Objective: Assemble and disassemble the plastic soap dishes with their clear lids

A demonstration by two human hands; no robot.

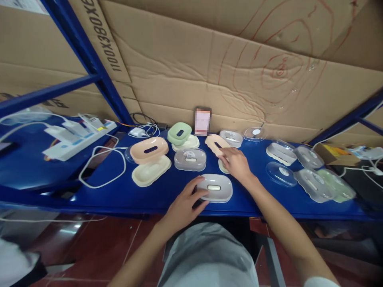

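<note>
L hand (184, 205): grip lying half open, fingers spread & touching the left edge of the grey soap dish (214, 187); not closing round it.
Grey soap dish: sitting flat at the near edge of the blue tabletop (119, 191), slot facing up, between the two hands.
R hand (236, 161): resting palm down, grip loosely open, fingers lying on the peach wavy tray (216, 144); nothing clasped.
Peach wavy tray: lying just behind the grey soap dish, partly under the R hand.
Left of hands: peach dish (149, 150) sitting on a cream base (150, 171); green dish (179, 133) further back.
Right of hands: clear lids (281, 173) lying well apart from both hands.
Far left: white power strip (74, 139) w/ cables.
</note>
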